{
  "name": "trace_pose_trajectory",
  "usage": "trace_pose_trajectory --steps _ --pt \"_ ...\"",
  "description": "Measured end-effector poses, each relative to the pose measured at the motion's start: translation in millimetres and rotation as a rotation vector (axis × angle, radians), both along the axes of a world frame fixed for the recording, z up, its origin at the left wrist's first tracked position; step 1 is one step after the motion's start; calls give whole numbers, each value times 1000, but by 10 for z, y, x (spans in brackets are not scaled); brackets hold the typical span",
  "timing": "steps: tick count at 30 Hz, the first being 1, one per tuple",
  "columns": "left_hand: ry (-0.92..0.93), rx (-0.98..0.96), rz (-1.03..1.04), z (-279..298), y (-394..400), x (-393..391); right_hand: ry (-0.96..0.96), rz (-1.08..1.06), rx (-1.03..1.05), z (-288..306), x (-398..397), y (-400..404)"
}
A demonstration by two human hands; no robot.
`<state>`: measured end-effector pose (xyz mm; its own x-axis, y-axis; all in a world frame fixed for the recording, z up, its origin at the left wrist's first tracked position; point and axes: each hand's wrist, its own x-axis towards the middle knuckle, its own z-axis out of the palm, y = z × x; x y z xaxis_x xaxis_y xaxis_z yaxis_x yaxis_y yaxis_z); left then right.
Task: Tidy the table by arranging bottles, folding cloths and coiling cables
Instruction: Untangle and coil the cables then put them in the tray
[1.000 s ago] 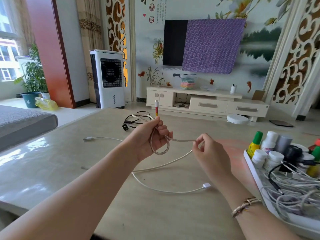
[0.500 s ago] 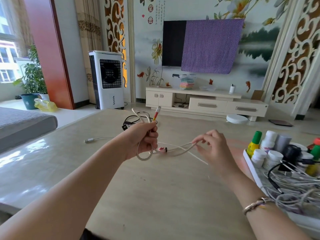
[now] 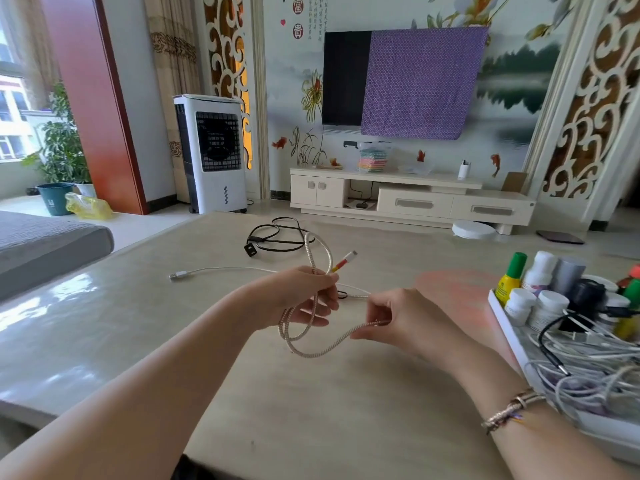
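A silvery spiral-wrapped cable [image 3: 313, 353] hangs in loops above the beige table [image 3: 311, 410]. My left hand [image 3: 301, 297] grips its gathered loops, and the red-and-yellow plug end [image 3: 344, 261] sticks up past my fingers. Just to the right, my right hand [image 3: 401, 320] pinches the same cable's free length. A white cable [image 3: 225, 270] lies on the table behind my hands, its plug pointing left. Farther back lies a loosely tangled black cable [image 3: 277, 237].
A white tray [image 3: 512, 344] at the table's right edge holds several small bottles [image 3: 540, 289] and a heap of white and black cables [image 3: 595, 362]. A grey cushion [image 3: 45, 240] lies beyond the table's left edge. A TV cabinet stands on the floor behind.
My right hand has come closer to my left and lower, bringing another length of the silvery cable round. The loops in my left hand have grown and the plug end tilts right.
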<state>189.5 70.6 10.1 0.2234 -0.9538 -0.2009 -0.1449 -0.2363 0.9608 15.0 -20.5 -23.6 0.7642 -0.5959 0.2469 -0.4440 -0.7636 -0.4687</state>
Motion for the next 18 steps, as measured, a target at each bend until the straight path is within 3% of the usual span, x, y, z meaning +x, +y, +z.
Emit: trace_pose_trajectory --steps 7,13,18 --pt "-45 127 -171 -27 29 -42 -88 -150 -112 -43 21 -20" --pt "-98 138 -178 -44 1 -54 -200 33 87 -60 -19 -61" --pt "-18 119 -171 41 53 101 -276 -32 -12 -27 -132 -213"
